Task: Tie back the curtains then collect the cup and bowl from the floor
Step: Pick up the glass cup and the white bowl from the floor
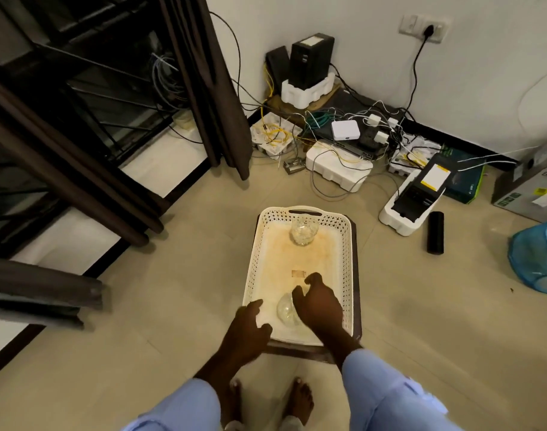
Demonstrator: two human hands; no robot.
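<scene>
A person in pale blue sleeves bends over a white perforated tray point(347, 259) on the tiled floor point(141, 353) at the centre of the frame. A clear glass cup point(303, 231) stands upright at the tray's far end; a clear glass bowl point(285, 309) lies at the near end. The right hand point(320, 303) hovers over the bowl, fingers spread and curled, though whether it touches the glass cannot be told. The left hand point(249, 329), loosely open, sits at the tray's near left corner. Dark brown curtains point(216, 98) hang at the upper left beside a window, and a tangle of cables and network boxes point(343, 132) fills the upper right corner.
</scene>
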